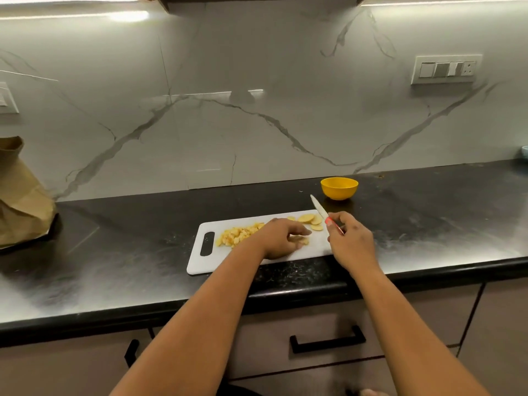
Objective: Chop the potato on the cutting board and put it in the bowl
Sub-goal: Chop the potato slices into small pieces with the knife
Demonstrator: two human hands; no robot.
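While the left hand [281,238] curls over a few pale potato slices [300,240] on the smooth white plastic cutting board [205,261], the right hand [350,238] grips a slim knife [321,210] with a white blade raised off the board. Small yellow potato cubes [238,237] lie heaped near the board's slotted handle; round slices [310,220] lie at its far right. Beyond the board, a glossy yellow bowl [339,188] stands on the speckled black countertop [114,252]. A crumpled brown paper bag [20,195] stands far left.
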